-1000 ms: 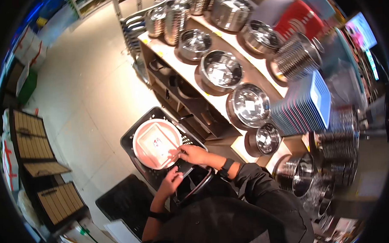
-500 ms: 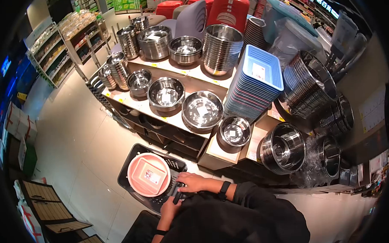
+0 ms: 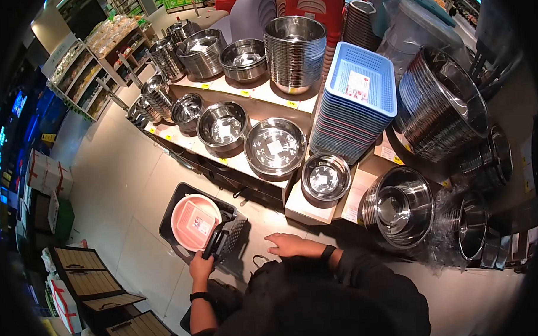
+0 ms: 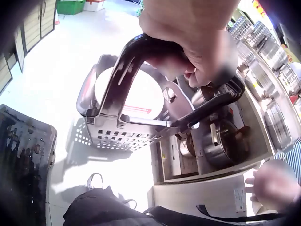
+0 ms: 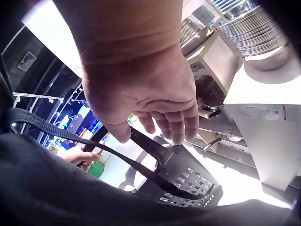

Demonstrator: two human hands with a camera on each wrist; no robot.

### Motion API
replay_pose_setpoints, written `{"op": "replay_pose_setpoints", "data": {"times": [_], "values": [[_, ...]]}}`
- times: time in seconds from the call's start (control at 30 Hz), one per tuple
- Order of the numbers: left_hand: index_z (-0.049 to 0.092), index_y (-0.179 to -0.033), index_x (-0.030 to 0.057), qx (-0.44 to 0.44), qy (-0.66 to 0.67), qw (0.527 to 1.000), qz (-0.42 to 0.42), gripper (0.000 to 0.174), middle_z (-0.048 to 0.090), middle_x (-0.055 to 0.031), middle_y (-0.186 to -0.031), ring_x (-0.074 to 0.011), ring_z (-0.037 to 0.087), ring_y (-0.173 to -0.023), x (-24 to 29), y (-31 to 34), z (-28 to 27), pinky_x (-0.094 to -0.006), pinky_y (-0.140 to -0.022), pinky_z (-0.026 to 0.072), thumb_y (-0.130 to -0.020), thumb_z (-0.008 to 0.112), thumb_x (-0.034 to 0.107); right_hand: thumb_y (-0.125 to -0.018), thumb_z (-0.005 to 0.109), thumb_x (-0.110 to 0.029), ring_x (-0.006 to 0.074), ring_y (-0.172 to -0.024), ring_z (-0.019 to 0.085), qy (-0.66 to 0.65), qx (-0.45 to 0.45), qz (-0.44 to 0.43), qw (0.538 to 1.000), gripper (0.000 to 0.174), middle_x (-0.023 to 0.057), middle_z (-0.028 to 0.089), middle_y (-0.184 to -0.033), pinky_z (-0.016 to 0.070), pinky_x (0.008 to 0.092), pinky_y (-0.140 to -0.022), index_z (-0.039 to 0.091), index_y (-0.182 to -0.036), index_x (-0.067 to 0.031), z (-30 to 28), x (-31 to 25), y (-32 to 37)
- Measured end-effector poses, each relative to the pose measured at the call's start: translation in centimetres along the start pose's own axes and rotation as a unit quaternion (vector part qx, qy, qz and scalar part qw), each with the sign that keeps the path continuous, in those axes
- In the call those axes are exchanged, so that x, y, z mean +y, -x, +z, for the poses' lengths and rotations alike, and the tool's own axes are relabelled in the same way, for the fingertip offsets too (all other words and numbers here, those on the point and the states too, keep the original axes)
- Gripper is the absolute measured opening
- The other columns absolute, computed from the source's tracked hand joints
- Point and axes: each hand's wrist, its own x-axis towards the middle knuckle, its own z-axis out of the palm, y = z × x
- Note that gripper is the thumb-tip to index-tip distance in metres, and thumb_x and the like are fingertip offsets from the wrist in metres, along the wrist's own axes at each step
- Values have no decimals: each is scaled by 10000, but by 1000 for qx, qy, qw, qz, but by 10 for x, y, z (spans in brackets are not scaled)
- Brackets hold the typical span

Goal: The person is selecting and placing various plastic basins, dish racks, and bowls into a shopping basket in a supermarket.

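One hand holds the shopping basket, and the other hand is free.

To carry the basket (image 3: 234,233) well, it seems best to hold the middle of its handle (image 4: 123,73) and keep it flat, so the pink tub (image 3: 177,225) and the pink square tray (image 3: 198,219) inside do not slide. It also looks wise to stay away from the shelf (image 3: 236,161) of shiny bowls, so nothing gets bumped. The left hand (image 3: 201,268) has a closed grip, with its fingers curled round the handle. The right hand (image 3: 286,245) has a loose grip, its fingers a bit bent, and it holds nothing. The basket is in front of the person, near the shelf. The pictures do not make clear if it touches the floor (image 3: 128,202).
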Motion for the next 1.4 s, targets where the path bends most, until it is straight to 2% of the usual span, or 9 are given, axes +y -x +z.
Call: {"op": "replay_pose_setpoints", "data": {"times": [0.3, 0.5, 0.6, 0.67, 0.87, 1.07, 1.23, 1.27, 1.4], "values": [[647, -906, 71, 11, 21, 1000, 12, 320, 680, -214, -838, -417, 647, -846, -14, -45, -22, -509, -734, 501, -733, 666, 340, -917, 529, -424, 353, -1204, 530, -34, 58, 51, 996, 561, 187, 540, -1325, 439, 436, -995, 477, -1351, -73, 1, 8, 3], [646, -904, 70, 8, 22, 999, 39, 330, 680, -217, -840, -423, 645, -842, -34, -84, -38, -505, -744, 506, -753, 667, 362, -924, 510, -464, 363, -1188, 539, -22, 97, 84, 992, 574, 196, 545, -1311, 447, 419, -985, 480, -1352, -83, 12, -21, -37], [638, -893, 68, 11, 17, 998, 54, 336, 671, -202, -814, -416, 640, -812, -42, -107, -48, -479, -704, 497, -765, 675, 376, -924, 517, -436, 351, -1215, 522, -25, 87, 98, 991, 559, 165, 527, -1348, 432, 428, -1008, 467, -1368, -101, 18, -48, -61], [642, -903, 68, 4, 32, 998, 51, 343, 682, -213, -844, -423, 645, -845, -41, -118, -61, -499, -743, 506, -772, 670, 384, -925, 515, -435, 351, -1214, 523, -29, 95, 104, 990, 557, 167, 527, -1347, 432, 426, -1007, 466, -1369, -101, 23, -64, -78], [642, -904, 59, 2, 42, 996, 76, 344, 686, -201, -834, -415, 650, -828, -60, -159, -76, -488, -732, 507, -788, 665, 382, -927, 514, -435, 358, -1200, 532, -31, 132, 119, 984, 562, 178, 525, -1347, 435, 426, -1002, 464, -1371, -93, 20, -85, -101], [645, -923, 58, -22, 43, 996, 73, 359, 692, -192, -873, -405, 652, -850, -67, -186, -90, -473, -759, 505, -794, 661, 392, -918, 565, -388, 370, -1179, 542, -73, 275, 120, 951, 544, 206, 548, -1301, 449, 422, -982, 487, -1346, -61, -20, -92, -77], [659, -940, 71, -25, 37, 997, 70, 371, 692, -187, -871, -402, 653, -854, -71, -201, -92, -471, -755, 508, -789, 653, 410, -927, 573, -343, 291, -973, 616, -111, 398, 129, 901, 506, 189, 578, -1242, 493, 380, -861, 508, -1315, -25, -60, -87, -61], [659, -940, 71, -21, 35, 997, 58, 371, 692, -187, -871, -402, 653, -854, -70, -201, -92, -471, -755, 508, -789, 653, 410, -927, 575, -336, 298, -1020, 614, -116, 385, 141, 904, 500, 188, 572, -1257, 492, 377, -878, 510, -1317, -29, -67, -89, -60], [661, -926, 81, -4, 23, 999, 26, 369, 689, -189, -861, -398, 656, -857, -69, -202, -93, -475, -742, 510, -771, 656, 416, -929, 579, -332, 312, -1081, 607, -115, 363, 93, 920, 494, 187, 575, -1264, 484, 374, -911, 513, -1318, -35, -81, -80, -87]]}}
